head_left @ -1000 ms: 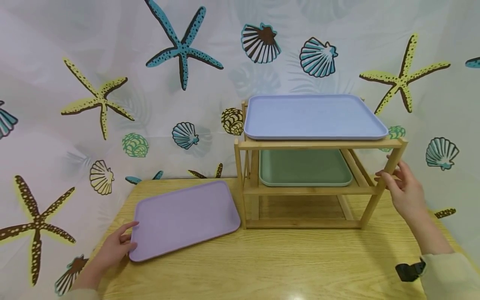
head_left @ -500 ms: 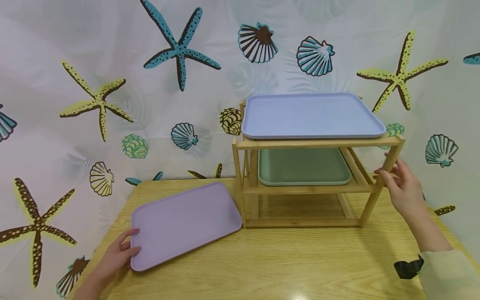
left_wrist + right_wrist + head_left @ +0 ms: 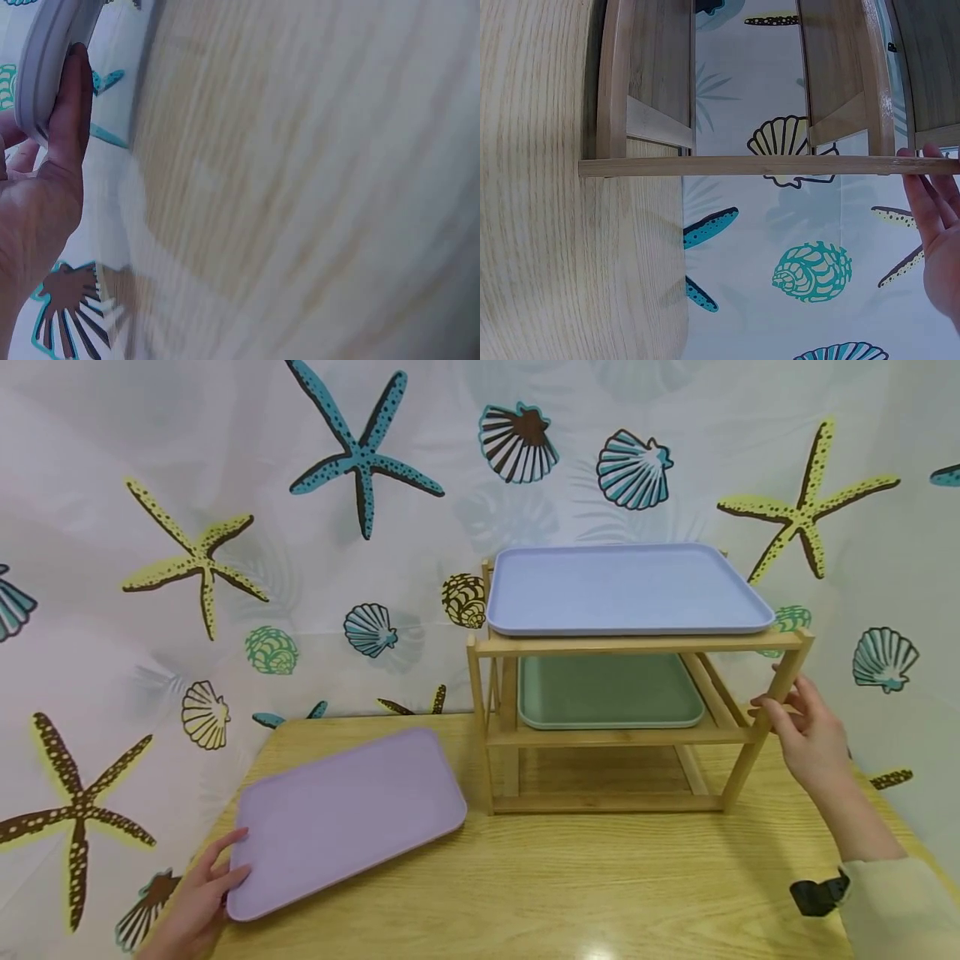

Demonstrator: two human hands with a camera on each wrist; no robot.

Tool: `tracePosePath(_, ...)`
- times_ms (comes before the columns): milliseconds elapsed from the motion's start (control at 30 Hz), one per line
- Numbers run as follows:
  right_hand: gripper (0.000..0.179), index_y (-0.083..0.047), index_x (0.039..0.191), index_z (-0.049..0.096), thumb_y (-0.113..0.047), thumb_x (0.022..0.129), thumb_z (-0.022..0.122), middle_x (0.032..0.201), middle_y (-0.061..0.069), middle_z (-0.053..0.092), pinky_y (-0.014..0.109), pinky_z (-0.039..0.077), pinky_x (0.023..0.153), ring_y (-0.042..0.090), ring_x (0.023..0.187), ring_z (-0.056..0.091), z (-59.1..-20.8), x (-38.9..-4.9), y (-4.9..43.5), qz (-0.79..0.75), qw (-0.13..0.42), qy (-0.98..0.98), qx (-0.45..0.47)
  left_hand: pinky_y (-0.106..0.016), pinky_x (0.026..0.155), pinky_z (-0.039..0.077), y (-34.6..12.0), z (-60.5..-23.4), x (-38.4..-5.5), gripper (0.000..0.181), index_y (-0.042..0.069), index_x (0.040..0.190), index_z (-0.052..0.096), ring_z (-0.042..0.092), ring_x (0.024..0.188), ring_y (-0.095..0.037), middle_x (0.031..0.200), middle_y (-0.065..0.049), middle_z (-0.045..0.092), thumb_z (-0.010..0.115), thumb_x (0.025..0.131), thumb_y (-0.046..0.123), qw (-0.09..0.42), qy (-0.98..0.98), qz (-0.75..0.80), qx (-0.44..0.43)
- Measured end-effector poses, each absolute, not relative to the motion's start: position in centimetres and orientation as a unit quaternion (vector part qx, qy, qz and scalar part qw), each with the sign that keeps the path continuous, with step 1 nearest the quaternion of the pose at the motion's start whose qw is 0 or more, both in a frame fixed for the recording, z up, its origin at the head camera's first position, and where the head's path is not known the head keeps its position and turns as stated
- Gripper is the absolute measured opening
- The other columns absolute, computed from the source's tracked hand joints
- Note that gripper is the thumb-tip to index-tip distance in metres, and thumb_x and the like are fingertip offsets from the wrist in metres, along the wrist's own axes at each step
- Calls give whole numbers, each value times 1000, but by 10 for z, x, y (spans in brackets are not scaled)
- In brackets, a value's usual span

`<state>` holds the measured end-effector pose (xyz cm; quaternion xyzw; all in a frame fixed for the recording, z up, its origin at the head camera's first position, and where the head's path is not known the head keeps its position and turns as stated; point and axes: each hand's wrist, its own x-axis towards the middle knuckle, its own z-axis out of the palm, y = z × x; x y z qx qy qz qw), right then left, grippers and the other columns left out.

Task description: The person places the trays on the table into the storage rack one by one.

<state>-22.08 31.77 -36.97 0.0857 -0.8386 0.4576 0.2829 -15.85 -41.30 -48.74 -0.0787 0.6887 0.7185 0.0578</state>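
Note:
My left hand (image 3: pixel 197 897) grips the left short end of a lilac rectangular tray (image 3: pixel 348 822), left of a wooden rack. In the left wrist view the left hand (image 3: pixel 45 202) pinches the rim of the tray (image 3: pixel 46 67), which stands off the tabletop. My right hand (image 3: pixel 812 739) holds the rack's front right post (image 3: pixel 765 718), fingers behind it and thumb in front. The right wrist view shows the fingers of the right hand (image 3: pixel 939 247) at that post (image 3: pixel 780 166). A light blue tray (image 3: pixel 630 589) lies on the rack's top tier, a green tray (image 3: pixel 611 693) on the middle tier.
The three-tier wooden rack (image 3: pixel 618 737) stands toward the right of the wood-grain table (image 3: pixel 585 885). Its lowest tier (image 3: pixel 603 774) bears no tray. A white sheet (image 3: pixel 420 410) printed with starfish and shells hangs behind and along the left side.
The lilac tray has moved left and toward me with my left hand, its right end now farther from the rack. My right hand keeps its hold on the post.

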Motion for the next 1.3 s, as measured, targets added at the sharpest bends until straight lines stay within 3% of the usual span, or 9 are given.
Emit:
tracePosePath(167, 47, -11, 148, 39, -9, 102, 50, 96, -20, 57, 7, 46, 71, -13, 82, 59, -369, -220, 319, 459, 285, -837, 86, -32, 71, 53, -428, -485, -151, 53, 47, 128, 53, 61, 89, -9, 102, 12, 60, 50, 100, 2, 61, 683, 724, -73)
tracePosePath(433, 46, -10, 147, 40, -9, 102, 50, 93, -25, 57, 8, 47, 69, -14, 78, 58, -369, -222, 320, 458, 290, -836, 84, -41, 76, 53, -443, -475, -143, 48, 59, 110, 57, 62, 92, -21, 106, 13, 55, 47, 104, 12, 159, 684, 706, -94)
tracePosePath(567, 46, -10, 147, 39, -10, 102, 49, 94, -24, 57, 7, 46, 69, -14, 79, 58, -369, -222, 319, 453, 289, -839, 83, -43, 80, 52, -450, -472, -138, 45, 62, 103, 55, 60, 95, -21, 108, 14, 55, 45, 105, 18, 214, 685, 690, -89)
tracePosePath(733, 45, -9, 146, 40, -10, 102, 50, 94, -24, 57, 7, 46, 68, -14, 78, 58, -369, -222, 320, 454, 291, -837, 87, -43, 83, 49, -453, -470, -133, 41, 64, 101, 50, 57, 100, -16, 116, 5, 54, 47, 105, 23, 227, 723, 647, -89)
tracePosePath(1100, 46, -11, 147, 39, -11, 102, 49, 96, -20, 57, 8, 46, 69, -13, 80, 59, -369, -223, 320, 456, 283, -840, 86, -43, 92, 48, -435, -474, -128, 43, 60, 117, 54, 57, 109, -18, 119, 9, 56, 41, 106, 20, 322, 626, 710, 6)
tracePosePath(1300, 47, -10, 148, 38, -11, 102, 49, 95, -21, 57, 8, 47, 69, -13, 80, 59, -370, -223, 319, 460, 281, -837, 88, -40, 93, 47, -411, -476, -124, 46, 56, 122, 54, 57, 111, -17, 122, 9, 58, 40, 107, 16, 330, 592, 734, 38)
